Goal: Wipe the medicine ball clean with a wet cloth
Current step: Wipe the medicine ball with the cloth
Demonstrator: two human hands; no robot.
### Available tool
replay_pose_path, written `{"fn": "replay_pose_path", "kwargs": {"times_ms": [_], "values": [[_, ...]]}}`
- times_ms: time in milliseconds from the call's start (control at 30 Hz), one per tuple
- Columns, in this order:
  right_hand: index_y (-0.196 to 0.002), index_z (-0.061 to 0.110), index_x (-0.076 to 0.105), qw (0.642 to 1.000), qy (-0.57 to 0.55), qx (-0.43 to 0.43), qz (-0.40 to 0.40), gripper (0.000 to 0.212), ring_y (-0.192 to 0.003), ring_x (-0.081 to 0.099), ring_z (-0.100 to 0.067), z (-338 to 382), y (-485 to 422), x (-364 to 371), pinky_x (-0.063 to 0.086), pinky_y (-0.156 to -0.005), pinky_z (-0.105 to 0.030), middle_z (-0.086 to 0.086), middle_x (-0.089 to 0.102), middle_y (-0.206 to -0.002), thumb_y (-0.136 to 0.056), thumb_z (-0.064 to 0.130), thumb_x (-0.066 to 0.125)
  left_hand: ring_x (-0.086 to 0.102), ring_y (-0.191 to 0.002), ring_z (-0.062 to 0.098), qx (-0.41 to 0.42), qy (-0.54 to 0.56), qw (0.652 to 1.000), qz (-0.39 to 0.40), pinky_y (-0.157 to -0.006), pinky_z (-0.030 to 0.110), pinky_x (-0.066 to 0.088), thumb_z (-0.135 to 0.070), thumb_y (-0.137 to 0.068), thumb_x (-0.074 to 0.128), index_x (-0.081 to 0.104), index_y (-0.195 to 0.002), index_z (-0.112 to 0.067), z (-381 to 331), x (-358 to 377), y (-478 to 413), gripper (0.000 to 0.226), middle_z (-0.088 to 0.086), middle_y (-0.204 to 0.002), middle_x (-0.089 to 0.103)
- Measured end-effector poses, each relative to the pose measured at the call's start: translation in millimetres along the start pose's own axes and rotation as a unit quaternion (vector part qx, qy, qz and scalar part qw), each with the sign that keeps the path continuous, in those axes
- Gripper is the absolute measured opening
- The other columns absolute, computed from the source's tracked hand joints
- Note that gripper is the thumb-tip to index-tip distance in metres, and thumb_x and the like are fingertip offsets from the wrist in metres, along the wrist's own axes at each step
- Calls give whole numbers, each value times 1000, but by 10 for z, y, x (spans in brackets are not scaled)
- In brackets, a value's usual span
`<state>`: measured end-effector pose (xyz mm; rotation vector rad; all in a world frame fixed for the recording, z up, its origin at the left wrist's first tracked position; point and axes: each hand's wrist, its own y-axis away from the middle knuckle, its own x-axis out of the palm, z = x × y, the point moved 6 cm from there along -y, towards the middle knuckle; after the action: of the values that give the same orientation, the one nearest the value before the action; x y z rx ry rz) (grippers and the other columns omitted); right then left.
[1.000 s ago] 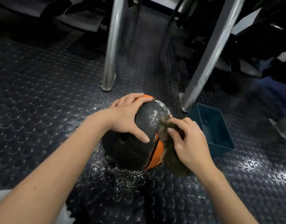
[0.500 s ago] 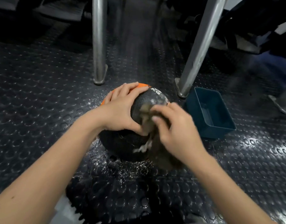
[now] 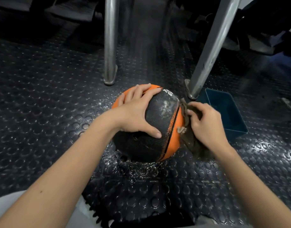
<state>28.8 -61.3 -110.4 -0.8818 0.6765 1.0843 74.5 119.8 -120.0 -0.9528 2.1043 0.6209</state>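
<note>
A black and orange medicine ball [image 3: 159,127] sits on the wet studded rubber floor in the middle of the view. My left hand [image 3: 136,111] lies spread over its top left, fingers straight across the orange panel and thumb pressed on the black panel. My right hand [image 3: 205,124] grips a bunched brown wet cloth [image 3: 189,134] against the ball's right orange side. The cloth hangs down below my hand toward the floor. A wet sheen shows on the black panel near the ball's top.
A dark blue rectangular tub [image 3: 227,112] stands on the floor just right of the ball. Two metal legs [image 3: 110,46] [image 3: 209,50] rise behind the ball. Water droplets [image 3: 141,170] speckle the floor around the ball's base.
My right hand and cloth slid from the ball's upper front over to its right side. The left hand stayed on top, and the ball turned to show more orange.
</note>
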Motion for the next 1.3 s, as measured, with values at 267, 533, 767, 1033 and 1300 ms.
{"fn": "replay_pose_path", "kwargs": {"times_ms": [267,533,767,1033,1300], "values": [[-105,14,66,990,-82,-115,10,22,-87,56,-13,465,361,49,44,-77,-24,7,57,-93,-86,21,57,-4,-142,7,-2,6,1000,-29,-117,42,-2,-66,-36,73,12,-144,-46,82,-8,-23,125,-20,-152,3],[-111,13,63,997,-45,49,-37,21,-103,56,-23,-144,104,56,40,-90,-30,-5,62,-107,-92,10,54,-7,-141,6,-1,12,999,-36,-115,40,-7,-52,-54,83,10,-147,-42,-21,9,-18,119,-19,-153,0],[-102,13,64,988,-89,-122,-36,17,-83,53,-9,474,466,111,41,-75,-20,9,55,-91,-87,17,56,-12,-142,7,-32,4,999,-36,-116,43,-8,-49,-60,80,-1,-149,-37,15,16,-14,121,-16,-155,-7],[-109,14,65,999,3,54,-6,19,-103,57,-24,-351,70,9,40,-89,-28,-5,64,-104,-91,15,58,-17,-141,9,-38,10,999,-31,-115,48,-11,-57,-60,78,-4,-149,-36,-38,58,-2,123,-15,-155,-12],[-103,14,68,981,-70,-180,-23,19,-84,55,-7,315,129,-240,42,-81,-16,3,59,-89,-84,15,64,-22,-140,10,-27,-12,999,-39,-114,50,-12,-58,-63,76,1,-146,-47,-124,116,-31,112,-13,-155,-16]]}}
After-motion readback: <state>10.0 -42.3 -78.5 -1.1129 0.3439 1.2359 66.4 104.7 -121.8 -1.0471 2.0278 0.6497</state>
